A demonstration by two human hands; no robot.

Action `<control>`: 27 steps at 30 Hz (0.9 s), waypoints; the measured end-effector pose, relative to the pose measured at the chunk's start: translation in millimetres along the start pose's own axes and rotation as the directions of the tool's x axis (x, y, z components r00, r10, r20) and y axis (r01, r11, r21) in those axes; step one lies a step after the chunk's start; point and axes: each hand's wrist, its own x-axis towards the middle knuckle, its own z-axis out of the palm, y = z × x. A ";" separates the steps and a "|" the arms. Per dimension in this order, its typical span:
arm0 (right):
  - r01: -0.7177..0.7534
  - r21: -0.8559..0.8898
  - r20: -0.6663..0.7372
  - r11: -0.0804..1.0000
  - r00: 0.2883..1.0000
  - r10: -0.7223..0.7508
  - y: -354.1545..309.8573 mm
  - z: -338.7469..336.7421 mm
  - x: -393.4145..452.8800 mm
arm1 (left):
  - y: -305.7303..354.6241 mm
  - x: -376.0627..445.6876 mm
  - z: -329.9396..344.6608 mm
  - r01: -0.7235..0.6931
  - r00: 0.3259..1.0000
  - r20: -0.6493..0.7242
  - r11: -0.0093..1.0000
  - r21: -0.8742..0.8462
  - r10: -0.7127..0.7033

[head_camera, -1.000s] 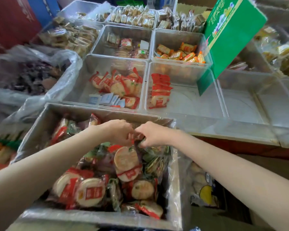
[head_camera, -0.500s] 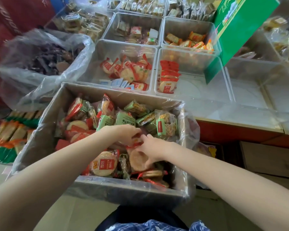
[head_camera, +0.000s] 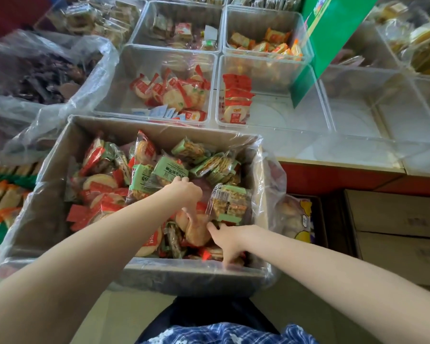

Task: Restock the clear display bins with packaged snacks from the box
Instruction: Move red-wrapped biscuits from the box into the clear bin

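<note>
The plastic-lined cardboard box [head_camera: 47, 194] sits in front of me, full of red-wrapped round rice crackers [head_camera: 102, 184] and green-wrapped packs [head_camera: 169, 170]. My left hand [head_camera: 186, 192] reaches down into the middle of the pile, its fingers curled onto a clear pack of round crackers [head_camera: 195, 232]. Beside that pack, my right hand [head_camera: 230, 240] has its thumb close to it and its fingers pushed straight down among the packs at the box's near wall. Behind the box, one clear bin [head_camera: 124, 70] holds loose red cracker packs, and another bin [head_camera: 283, 112] holds a short row of them.
A green sign [head_camera: 333, 33] leans over the right-hand bin. A plastic bag of dark snacks [head_camera: 47, 78] lies at the left. More clear bins [head_camera: 358, 108] stand at the right, with others behind holding snacks. Cardboard cartons [head_camera: 395, 232] stand low on the right.
Both hands were pinching one red-wrapped pack together. They have come apart and moved toward the box's near side, the right hand dropping to the near wall. My view has tilted down.
</note>
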 end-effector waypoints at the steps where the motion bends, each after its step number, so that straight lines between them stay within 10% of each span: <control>1: -0.004 0.008 0.045 1.000 0.999 0.004 0.7 -4.5 0.8 | -2.5 -1.9 -0.1 -0.001 1.000 0.004 1.000 -0.022 0.001; 12: -0.001 -0.244 -0.171 0.970 0.984 -0.042 6.4 0.2 7.9 | -14.3 -7.5 -5.0 -0.039 0.999 0.013 0.980 -0.197 0.042; 20: 0.018 0.200 -0.564 0.980 0.820 0.100 23.6 -107.2 -38.6 | -62.4 -24.9 -90.1 -0.016 0.975 -0.193 0.826 -0.563 -0.113; 27: 0.003 0.583 -0.038 0.812 0.999 0.024 51.4 -136.5 -79.4 | -78.6 -35.3 -154.9 0.095 0.993 0.109 0.901 -0.424 -0.053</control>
